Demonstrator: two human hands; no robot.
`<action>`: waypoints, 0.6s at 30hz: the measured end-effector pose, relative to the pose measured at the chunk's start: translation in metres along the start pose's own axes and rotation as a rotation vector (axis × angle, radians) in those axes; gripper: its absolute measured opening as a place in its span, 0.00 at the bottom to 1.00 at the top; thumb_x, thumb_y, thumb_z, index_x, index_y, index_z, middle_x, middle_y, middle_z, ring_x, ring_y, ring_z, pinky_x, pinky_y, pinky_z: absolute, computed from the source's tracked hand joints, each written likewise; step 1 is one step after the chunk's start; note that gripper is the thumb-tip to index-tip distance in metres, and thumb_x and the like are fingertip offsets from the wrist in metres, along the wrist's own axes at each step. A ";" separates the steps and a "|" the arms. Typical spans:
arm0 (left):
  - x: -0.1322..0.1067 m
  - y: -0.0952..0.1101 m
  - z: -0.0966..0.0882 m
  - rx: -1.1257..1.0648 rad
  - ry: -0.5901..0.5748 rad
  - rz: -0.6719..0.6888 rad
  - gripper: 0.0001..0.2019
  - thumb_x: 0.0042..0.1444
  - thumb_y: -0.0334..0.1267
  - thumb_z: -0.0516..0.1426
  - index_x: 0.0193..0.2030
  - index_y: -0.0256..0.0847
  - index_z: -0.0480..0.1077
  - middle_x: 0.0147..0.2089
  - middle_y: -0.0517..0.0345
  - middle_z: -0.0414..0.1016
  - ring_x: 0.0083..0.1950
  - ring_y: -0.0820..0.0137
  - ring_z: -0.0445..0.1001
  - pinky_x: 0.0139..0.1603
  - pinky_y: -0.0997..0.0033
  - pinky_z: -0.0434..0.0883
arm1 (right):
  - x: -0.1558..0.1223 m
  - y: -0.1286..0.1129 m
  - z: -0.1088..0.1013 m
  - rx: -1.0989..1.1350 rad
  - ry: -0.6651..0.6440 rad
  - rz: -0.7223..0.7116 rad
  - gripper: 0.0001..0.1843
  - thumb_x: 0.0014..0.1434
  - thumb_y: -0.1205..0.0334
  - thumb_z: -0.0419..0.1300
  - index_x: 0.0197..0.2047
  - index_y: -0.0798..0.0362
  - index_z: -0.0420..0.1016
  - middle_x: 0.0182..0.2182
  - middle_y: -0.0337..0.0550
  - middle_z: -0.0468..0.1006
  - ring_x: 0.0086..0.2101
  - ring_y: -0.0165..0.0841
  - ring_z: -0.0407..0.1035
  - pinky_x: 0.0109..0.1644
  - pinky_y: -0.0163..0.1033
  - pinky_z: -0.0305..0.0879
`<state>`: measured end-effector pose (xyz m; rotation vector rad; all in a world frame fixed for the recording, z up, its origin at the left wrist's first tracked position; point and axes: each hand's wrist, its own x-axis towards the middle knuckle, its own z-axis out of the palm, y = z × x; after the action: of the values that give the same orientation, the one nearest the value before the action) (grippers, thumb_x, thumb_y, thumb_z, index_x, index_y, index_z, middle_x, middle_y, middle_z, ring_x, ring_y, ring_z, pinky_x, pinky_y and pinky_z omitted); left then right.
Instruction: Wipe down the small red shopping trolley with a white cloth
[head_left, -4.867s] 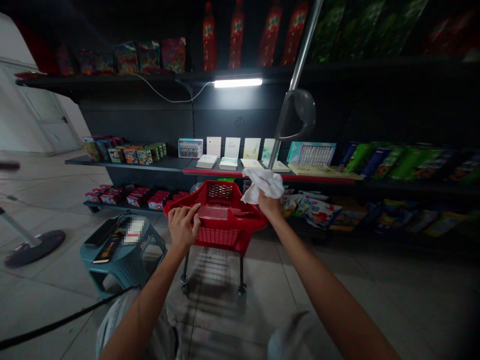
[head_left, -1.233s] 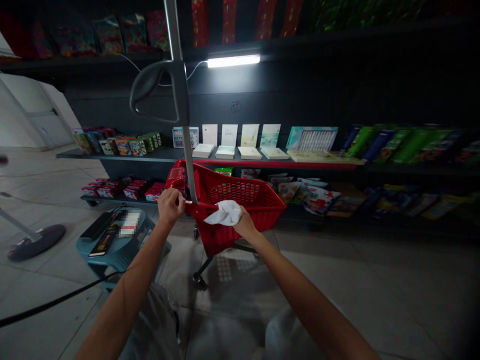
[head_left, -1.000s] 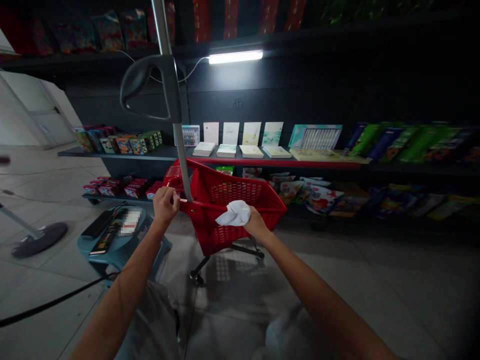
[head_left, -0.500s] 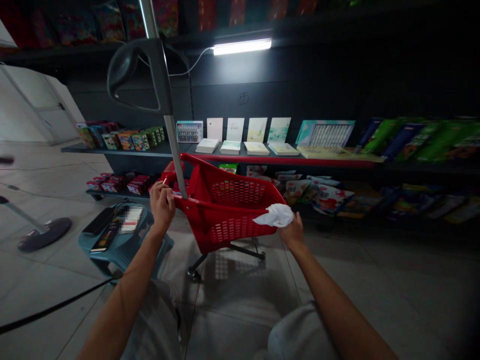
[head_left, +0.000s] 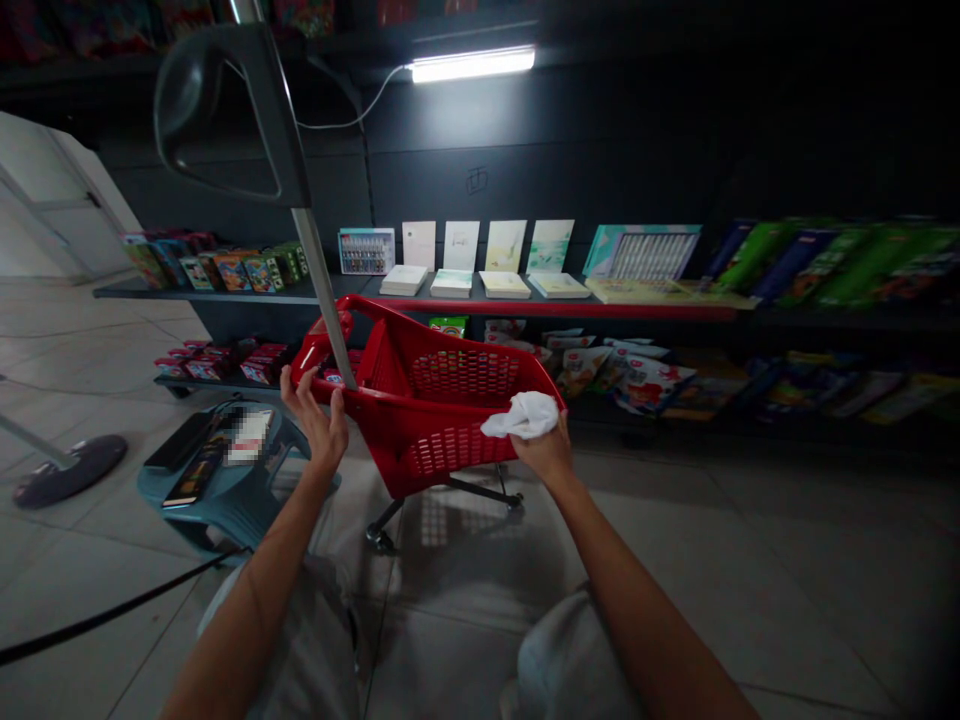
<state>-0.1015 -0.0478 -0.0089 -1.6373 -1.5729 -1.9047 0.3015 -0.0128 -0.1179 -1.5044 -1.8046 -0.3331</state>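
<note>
Wiping looks partway: the right hand [head_left: 546, 450] grips a bunched white cloth [head_left: 531, 414] at the near side of the red cart [head_left: 420, 420], before the shelf [head_left: 562, 309]; the left hand [head_left: 321, 425], loosely open, meets its handle [head_left: 309, 352]; what's left is hard to tell

My left hand [head_left: 321, 428] is at the left end of the shopping cart [head_left: 397, 425] before me; my right hand [head_left: 547, 452], with the cloth [head_left: 531, 414] in it, at its near right side. A plastic stool [head_left: 238, 508] stands left. Behind the cart, the middle shelf [head_left: 645, 312] bears books [head_left: 504, 285] (some flat, others upright behind), with snack bags [head_left: 654, 384] lower right.
</note>
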 end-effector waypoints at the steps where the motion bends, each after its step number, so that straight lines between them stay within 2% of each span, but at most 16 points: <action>1: -0.003 0.002 0.002 -0.052 0.016 -0.047 0.35 0.67 0.55 0.56 0.74 0.41 0.53 0.81 0.38 0.40 0.82 0.53 0.44 0.79 0.49 0.52 | 0.000 -0.011 -0.001 0.010 0.007 -0.040 0.34 0.61 0.52 0.60 0.68 0.58 0.70 0.68 0.59 0.68 0.72 0.54 0.49 0.75 0.68 0.45; 3: -0.010 0.006 0.006 -0.203 0.019 -0.134 0.45 0.64 0.56 0.60 0.78 0.44 0.41 0.81 0.37 0.38 0.81 0.53 0.48 0.77 0.51 0.59 | -0.001 -0.034 -0.002 0.040 0.003 -0.108 0.36 0.63 0.49 0.60 0.70 0.59 0.68 0.70 0.60 0.65 0.74 0.56 0.44 0.75 0.71 0.41; 6: -0.020 0.010 0.012 -0.430 -0.115 -0.243 0.58 0.59 0.56 0.65 0.80 0.49 0.25 0.80 0.36 0.47 0.74 0.53 0.65 0.69 0.53 0.71 | -0.001 -0.068 -0.003 0.108 0.004 -0.155 0.39 0.65 0.46 0.61 0.73 0.56 0.63 0.72 0.58 0.61 0.75 0.54 0.43 0.75 0.72 0.39; 8: -0.025 0.010 0.014 -0.518 -0.175 -0.307 0.63 0.57 0.55 0.67 0.79 0.52 0.19 0.77 0.37 0.55 0.66 0.56 0.75 0.64 0.54 0.76 | 0.000 -0.084 -0.001 0.171 0.045 -0.130 0.37 0.66 0.47 0.60 0.73 0.56 0.62 0.72 0.57 0.61 0.75 0.52 0.45 0.77 0.70 0.40; 11: -0.031 0.007 0.015 -0.569 -0.154 -0.394 0.68 0.52 0.52 0.71 0.78 0.53 0.18 0.72 0.39 0.62 0.57 0.61 0.80 0.59 0.57 0.79 | 0.004 -0.094 0.005 0.276 0.106 -0.065 0.30 0.69 0.54 0.57 0.71 0.54 0.65 0.70 0.53 0.67 0.73 0.45 0.52 0.79 0.64 0.40; 13: -0.034 0.003 0.015 -0.610 -0.134 -0.456 0.68 0.50 0.50 0.73 0.79 0.53 0.22 0.69 0.41 0.66 0.52 0.64 0.82 0.57 0.58 0.79 | 0.008 -0.092 0.010 0.348 0.086 -0.063 0.27 0.68 0.61 0.55 0.70 0.53 0.67 0.68 0.51 0.70 0.72 0.43 0.55 0.79 0.61 0.41; 14: -0.036 0.001 0.015 -0.632 -0.139 -0.487 0.66 0.49 0.50 0.73 0.79 0.53 0.28 0.68 0.43 0.68 0.51 0.65 0.82 0.57 0.59 0.79 | 0.010 -0.090 0.011 0.388 0.066 -0.066 0.28 0.67 0.64 0.54 0.69 0.53 0.68 0.67 0.51 0.70 0.72 0.42 0.56 0.79 0.60 0.44; 16: -0.040 -0.004 0.016 -0.668 -0.203 -0.552 0.53 0.50 0.51 0.72 0.77 0.48 0.48 0.64 0.46 0.73 0.51 0.64 0.81 0.59 0.59 0.77 | 0.014 -0.085 0.012 0.474 0.037 -0.062 0.29 0.64 0.66 0.54 0.68 0.54 0.69 0.67 0.52 0.70 0.70 0.41 0.59 0.78 0.56 0.51; 18: -0.045 -0.011 0.018 -0.683 -0.311 -0.620 0.36 0.53 0.52 0.69 0.65 0.42 0.66 0.58 0.47 0.78 0.53 0.63 0.80 0.60 0.58 0.75 | 0.017 -0.082 0.009 0.543 0.037 -0.049 0.28 0.62 0.66 0.55 0.66 0.54 0.71 0.65 0.53 0.72 0.66 0.40 0.64 0.74 0.52 0.59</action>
<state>-0.0810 -0.0509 -0.0544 -1.9078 -1.8267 -2.8745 0.2214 -0.0173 -0.0911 -1.0653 -1.7231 0.1046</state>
